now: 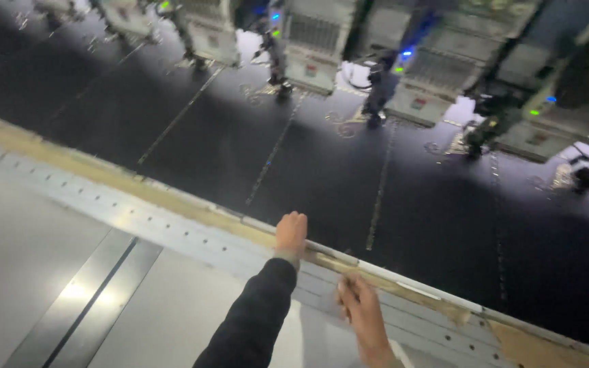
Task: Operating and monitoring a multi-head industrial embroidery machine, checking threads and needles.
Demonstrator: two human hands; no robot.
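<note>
Right hand (pixel 361 315) pinches the frame rail (pixel 172 211), running crosswise; left hand (pixel 291 234), fisted, rests on it beyond.

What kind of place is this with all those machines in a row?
Probably an embroidery factory. A row of white sewing heads with small coloured lights stands over a wide sheet of dark fabric bearing pale curly stitched patterns. The left hand and right hand rest on the long metal frame rail.

dim workroom. a row of pale embroidery machine heads (pixel 311 51) with small green and blue lights stands over wide black fabric (pixel 410 204). a grey metal surface (pixel 28 252) reflects soft light nearby.
</note>
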